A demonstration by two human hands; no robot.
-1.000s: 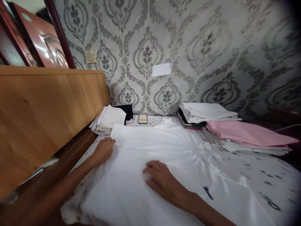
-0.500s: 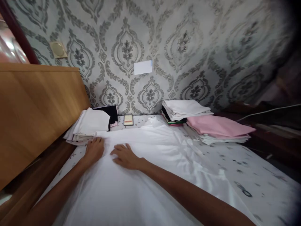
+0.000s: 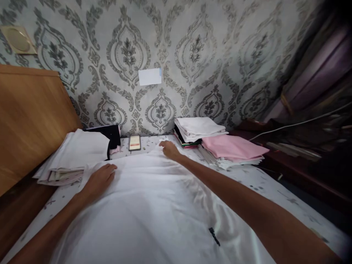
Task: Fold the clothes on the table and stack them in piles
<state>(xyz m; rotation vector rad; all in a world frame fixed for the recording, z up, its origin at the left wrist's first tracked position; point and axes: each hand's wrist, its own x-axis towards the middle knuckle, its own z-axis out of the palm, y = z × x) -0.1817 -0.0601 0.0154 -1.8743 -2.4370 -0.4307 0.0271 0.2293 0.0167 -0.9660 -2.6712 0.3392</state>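
A large white cloth garment (image 3: 143,198) lies spread over the bed in front of me; its exact kind cannot be made out. My left hand (image 3: 101,179) rests flat on its left part, fingers stretched and holding nothing. Farther away and to the right, my right hand (image 3: 169,150) has its fingers closed on the garment's far edge, which rises to a small peak there. Creases run across the fabric between the two hands. A small dark strip (image 3: 214,236) shows on the garment's near right part.
Folded white clothes (image 3: 82,150) lie left, beside a wooden cabinet (image 3: 33,121). A small framed card (image 3: 134,142) stands by the patterned wall. Back right are a stack with white cloth on top (image 3: 199,127) and a folded pink cloth (image 3: 233,146). A pale cable (image 3: 297,126) crosses the right side.
My right hand has moved away and right to the garment's far edge and closed on it. My left hand stays on the left part. The view has shifted right.
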